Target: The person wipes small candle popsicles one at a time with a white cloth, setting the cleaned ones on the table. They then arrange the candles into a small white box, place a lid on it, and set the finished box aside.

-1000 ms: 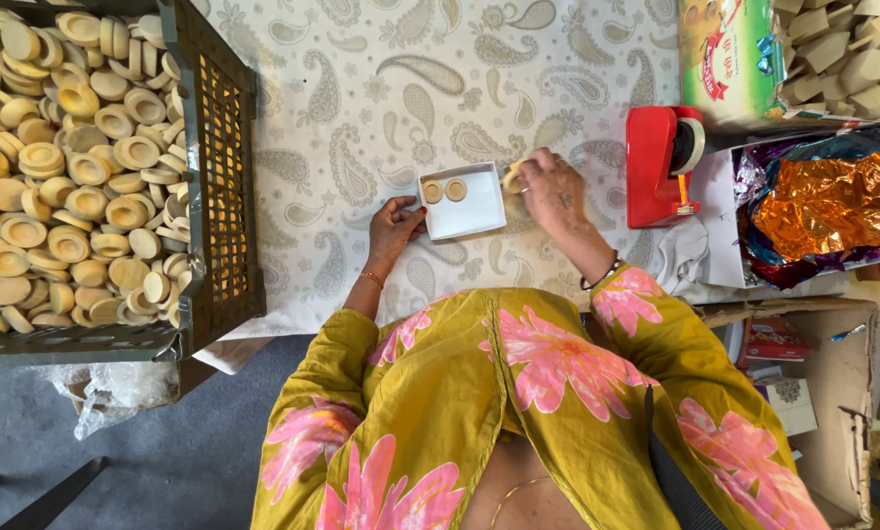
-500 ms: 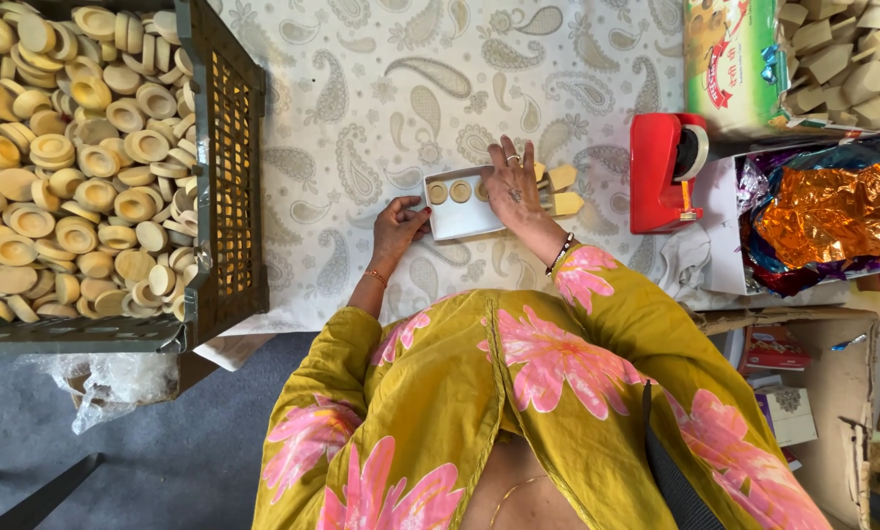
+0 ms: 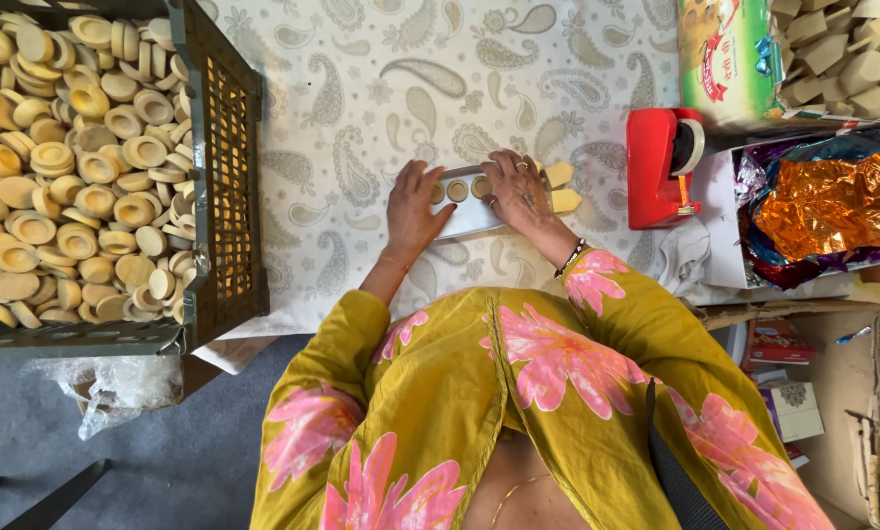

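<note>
At nine o'clock from the person sits a dark plastic crate (image 3: 226,186), heaped with pale round discs (image 3: 77,167), close enough to reach without getting up. Moving right, the left hand (image 3: 412,208) lies flat with its fingers spread on the left end of a small white tray (image 3: 464,211), which rests on the patterned tablecloth (image 3: 361,88) at twelve o'clock, straight in front of the body. It grips nothing; it seems only to pin the tray so it does not slide. Two round discs (image 3: 467,188) lie side by side in the tray between the hands. The right hand (image 3: 520,191) is open too, palm down, fingers pressing on the tray's right end and the disc there; I cannot tell whether it pinches anything beneath. Just past its fingers, at one o'clock, two yellowish wedge-shaped pieces (image 3: 560,186) lie on the cloth, apart from the tray. Further right, at two o'clock, stands a red tape dispenser (image 3: 664,167), then shiny orange foil wrappers (image 3: 832,201), with a box of tan blocks (image 3: 852,54) above them.
</note>
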